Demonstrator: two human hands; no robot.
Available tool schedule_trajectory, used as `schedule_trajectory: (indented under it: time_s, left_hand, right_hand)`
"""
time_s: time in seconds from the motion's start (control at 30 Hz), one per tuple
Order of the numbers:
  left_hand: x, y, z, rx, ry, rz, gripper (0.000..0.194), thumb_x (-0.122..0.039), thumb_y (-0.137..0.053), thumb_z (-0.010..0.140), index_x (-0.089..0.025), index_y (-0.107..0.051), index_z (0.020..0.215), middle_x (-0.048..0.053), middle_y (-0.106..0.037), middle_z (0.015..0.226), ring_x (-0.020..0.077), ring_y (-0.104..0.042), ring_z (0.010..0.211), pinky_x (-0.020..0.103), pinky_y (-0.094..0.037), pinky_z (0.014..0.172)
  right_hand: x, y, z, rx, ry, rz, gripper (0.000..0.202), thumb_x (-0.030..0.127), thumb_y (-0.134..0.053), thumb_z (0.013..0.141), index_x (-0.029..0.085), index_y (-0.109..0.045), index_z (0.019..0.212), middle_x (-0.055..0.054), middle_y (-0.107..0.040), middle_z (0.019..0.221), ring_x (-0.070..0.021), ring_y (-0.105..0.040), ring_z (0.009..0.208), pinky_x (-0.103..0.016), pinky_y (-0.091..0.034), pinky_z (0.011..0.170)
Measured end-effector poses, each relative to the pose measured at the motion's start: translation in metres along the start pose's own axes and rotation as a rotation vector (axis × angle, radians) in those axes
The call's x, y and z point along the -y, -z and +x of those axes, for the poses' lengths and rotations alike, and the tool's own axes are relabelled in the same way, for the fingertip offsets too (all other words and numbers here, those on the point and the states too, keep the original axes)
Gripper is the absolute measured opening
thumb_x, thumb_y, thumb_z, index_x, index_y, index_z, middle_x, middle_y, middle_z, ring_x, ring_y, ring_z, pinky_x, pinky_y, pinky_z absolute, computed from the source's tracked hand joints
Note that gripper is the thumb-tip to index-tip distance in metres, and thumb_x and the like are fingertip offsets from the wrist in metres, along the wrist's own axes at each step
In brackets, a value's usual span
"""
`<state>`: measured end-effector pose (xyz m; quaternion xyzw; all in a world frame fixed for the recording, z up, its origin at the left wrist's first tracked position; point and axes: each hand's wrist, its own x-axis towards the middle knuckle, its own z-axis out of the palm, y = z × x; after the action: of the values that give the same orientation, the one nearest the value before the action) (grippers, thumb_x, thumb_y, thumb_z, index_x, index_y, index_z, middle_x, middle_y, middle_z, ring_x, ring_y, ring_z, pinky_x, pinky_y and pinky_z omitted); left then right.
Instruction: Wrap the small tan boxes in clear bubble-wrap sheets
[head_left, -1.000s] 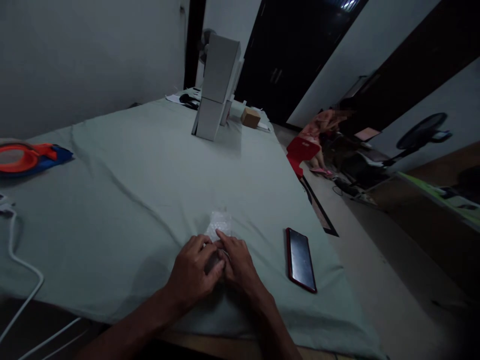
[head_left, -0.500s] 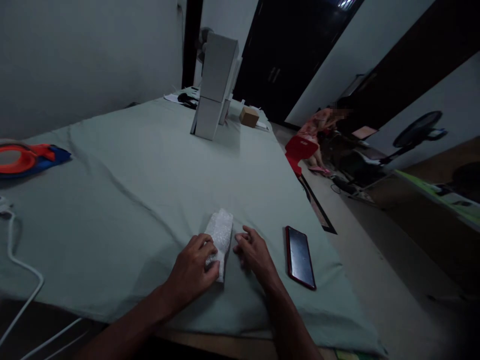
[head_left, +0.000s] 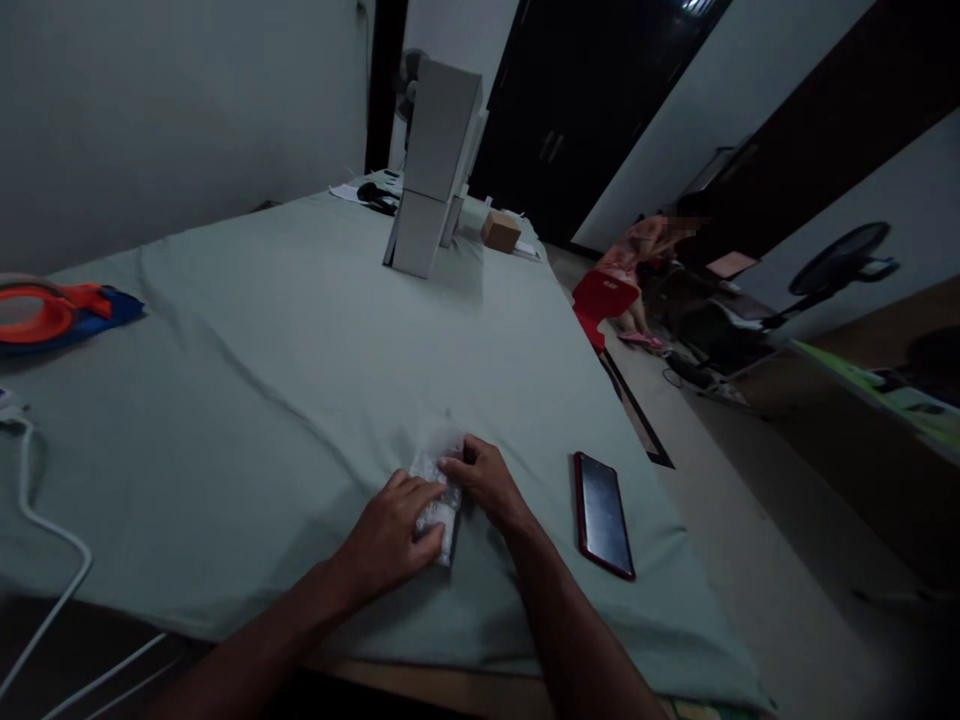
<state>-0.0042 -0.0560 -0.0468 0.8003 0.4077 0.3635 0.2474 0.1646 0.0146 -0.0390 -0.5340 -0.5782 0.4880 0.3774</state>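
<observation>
A small box-like item in bubble wrap (head_left: 444, 522) lies on the pale green cloth near the front edge. My left hand (head_left: 397, 525) grips its left side, with fingers over the top and thumb at the near end. On the far right side of the wrap, my right hand (head_left: 484, 480) pinches the plastic between thumb and fingers. The far end of the wrap is blurred. A phone with a red case (head_left: 604, 515) lies to the right of my right hand.
Tall white boxes (head_left: 435, 160) stand at the back of the cloth-covered table (head_left: 300, 310), beside a small brown box (head_left: 500, 231). An orange and blue item (head_left: 90, 312) and a white cable (head_left: 56, 535) lie left. A person (head_left: 634, 250) sits beyond the right edge.
My right hand has moved left onto the bubble wrap and closed on it. The far end of the wrap has shifted and blurred. My left hand stays on the item.
</observation>
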Motion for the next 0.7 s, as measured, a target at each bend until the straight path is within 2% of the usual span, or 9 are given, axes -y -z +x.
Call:
schedule_trajectory:
  time_s: [0.1,0.17,0.27,0.33,0.43,0.47,0.53,0.6,0.7]
  left_hand:
    - [0.0,-0.002,0.0,-0.038,0.049,-0.003,0.026,-0.013,-0.057,0.076,-0.018,-0.06,0.101,0.007,-0.065,0.099,0.024,-0.057,0.094,0.041,-0.05,0.087]
    - [-0.001,-0.005,-0.003,-0.124,0.104,0.03,0.026,-0.015,-0.058,0.076,-0.017,-0.059,0.102,0.009,-0.06,0.104,0.025,-0.055,0.099,0.042,-0.049,0.089]
    - [-0.002,-0.011,-0.007,-0.295,0.171,0.082,0.037,-0.017,-0.061,0.074,-0.016,-0.052,0.11,0.011,-0.053,0.109,0.0274,-0.051,0.106,0.046,-0.047,0.093]
    - [0.0,-0.012,-0.009,-0.364,0.187,0.076,0.05,-0.017,-0.063,0.072,-0.015,-0.045,0.119,0.013,-0.051,0.114,0.0285,-0.049,0.11,0.047,-0.045,0.094]
    - [0.004,-0.011,-0.01,-0.314,0.182,-0.005,0.066,-0.015,-0.065,0.068,-0.017,-0.04,0.129,0.014,-0.046,0.126,0.0292,-0.046,0.117,0.048,-0.042,0.099]
    - [0.005,-0.01,-0.009,-0.275,0.184,-0.041,0.062,-0.015,-0.064,0.068,-0.018,-0.044,0.126,0.014,-0.045,0.128,0.0291,-0.045,0.119,0.047,-0.041,0.1]
    - [0.006,-0.007,-0.008,-0.197,0.198,-0.114,0.04,-0.016,-0.064,0.07,-0.02,-0.056,0.109,0.012,-0.048,0.125,0.029,-0.045,0.121,0.045,-0.04,0.099]
    - [0.006,-0.004,-0.007,-0.155,0.22,-0.174,0.019,-0.018,-0.064,0.071,-0.02,-0.058,0.09,0.011,-0.052,0.121,0.0294,-0.046,0.121,0.042,-0.042,0.096]
    - [0.006,-0.002,-0.006,-0.131,0.221,-0.229,0.013,-0.018,-0.063,0.07,-0.02,-0.055,0.08,0.011,-0.057,0.114,0.0289,-0.048,0.118,0.04,-0.043,0.093]
  right_hand:
    - [0.011,-0.002,-0.015,0.027,0.047,0.026,0.018,0.033,-0.067,0.069,0.018,-0.061,0.076,0.003,-0.06,0.069,-0.0139,-0.053,0.066,-0.025,-0.045,0.063]
    - [0.02,-0.003,-0.029,0.059,0.078,0.031,0.017,0.035,-0.065,0.074,0.019,-0.061,0.078,0.003,-0.06,0.071,-0.0144,-0.054,0.067,-0.025,-0.045,0.065]
    - [0.029,-0.003,-0.048,0.087,0.166,-0.088,0.014,0.033,-0.064,0.077,0.019,-0.06,0.075,0.002,-0.061,0.071,-0.0152,-0.055,0.068,-0.025,-0.044,0.065]
    - [0.032,-0.001,-0.057,0.084,0.233,-0.197,0.008,0.027,-0.063,0.077,0.02,-0.061,0.074,0.001,-0.064,0.075,-0.0158,-0.058,0.072,-0.025,-0.044,0.068]
    - [0.029,0.002,-0.065,0.104,0.31,-0.262,0.004,0.018,-0.059,0.077,0.02,-0.061,0.078,-0.001,-0.068,0.084,-0.0164,-0.062,0.079,-0.026,-0.045,0.073]
    - [0.027,0.003,-0.067,0.113,0.336,-0.281,0.007,0.015,-0.057,0.076,0.02,-0.061,0.079,-0.002,-0.069,0.086,-0.0167,-0.063,0.081,-0.027,-0.046,0.075]
    - [0.023,0.005,-0.073,0.129,0.399,-0.353,0.015,0.01,-0.053,0.074,0.021,-0.061,0.082,-0.003,-0.07,0.093,-0.0182,-0.064,0.088,-0.03,-0.045,0.081]
    - [0.017,0.007,-0.08,0.139,0.467,-0.447,0.024,0.008,-0.051,0.073,0.022,-0.061,0.09,-0.005,-0.07,0.102,-0.02,-0.063,0.097,-0.033,-0.044,0.087]
    - [0.007,0.007,-0.094,0.149,0.586,-0.568,0.041,0.01,-0.055,0.07,0.023,-0.056,0.109,-0.009,-0.064,0.118,-0.0239,-0.059,0.11,-0.038,-0.043,0.092]
